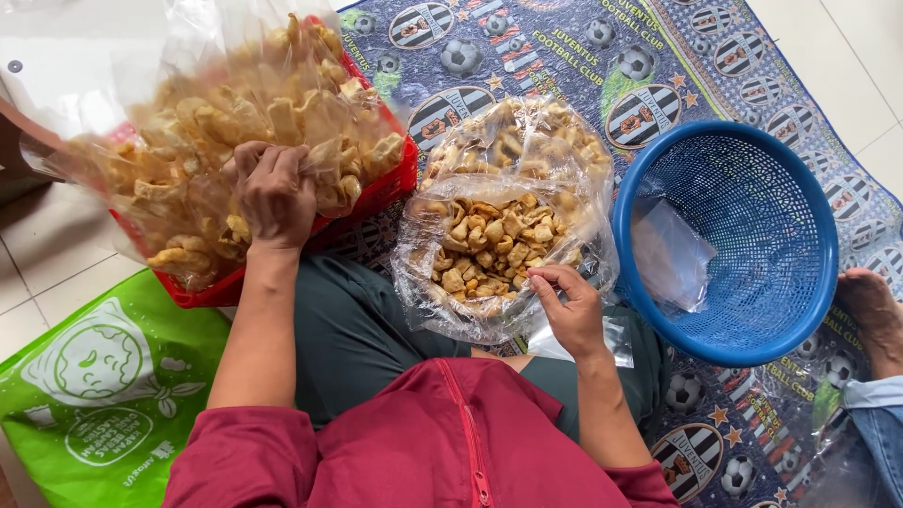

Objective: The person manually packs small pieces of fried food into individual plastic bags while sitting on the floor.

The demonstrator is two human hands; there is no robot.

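Sitting on the floor, looking straight down at both arms. Left hand (275, 195) reaching far-left with the forearm stretched out from a rolled-up maroon sleeve (246, 452), palm down, fingers curled and digging into the big clear bag of crackers (235, 132), closing on a clump of the pale golden pieces. That big bag slumping in a red basket (212, 292) at the far left, plastic billowing up and open at the top.

Right hand (572, 306) bending in from the near right, wrist cocked, fingertips pinching the near rim of the smaller clear bag of crackers (489, 249), holding the mouth open. Thumb and forefinger gripping the plastic, other fingers loosely curled. Smaller bag sitting in the middle, right against the lap, about half full of small square puffed pieces, with a second filled clear bag (527, 141) lying just beyond it.

Blue plastic basket (809, 226) resting to the right, just beside the small bag, with a few empty plastic bags (668, 254) lying inside. Everything sitting on a patterned mat (564, 56) with footballs and striped crests. Green shopping bag (94, 386) lying flat near left on the tiles. Somebody else's bare foot (870, 306) poking in at the right edge, touching the blue basket.
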